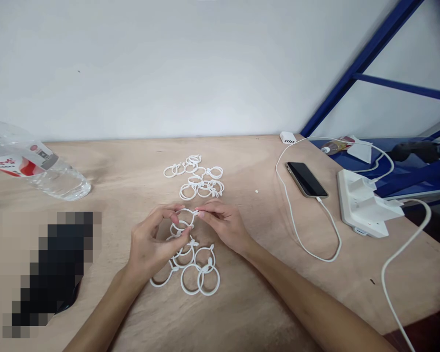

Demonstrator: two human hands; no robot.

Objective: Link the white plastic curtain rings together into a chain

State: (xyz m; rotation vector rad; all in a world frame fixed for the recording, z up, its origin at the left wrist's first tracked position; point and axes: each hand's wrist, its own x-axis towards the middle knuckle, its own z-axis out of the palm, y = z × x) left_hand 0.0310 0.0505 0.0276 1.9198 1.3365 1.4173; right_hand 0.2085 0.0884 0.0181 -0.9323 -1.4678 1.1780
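Observation:
A white plastic curtain ring [185,210] with a small tab is held up between my two hands. My left hand [148,239] is curved around it, with the index fingertip on its left edge and the thumb lower down. At the tab on the ring's right side, my right hand [223,222] pinches with thumb and fingertips; the tab is partly hidden. Below the hands lies a group of several similar rings [191,293], some overlapping and partly covered by my left hand. Farther back, a second group of white rings [187,199] rests on the wooden table [256,303].
A clear water bottle [64,178] is at the left, above a pixelated dark object [55,274]. To the right are a phone [307,179] on a white cable [297,234], a power strip [363,205] with plugs, and a small white box [288,137]. Blue metal framing [355,73] borders the right.

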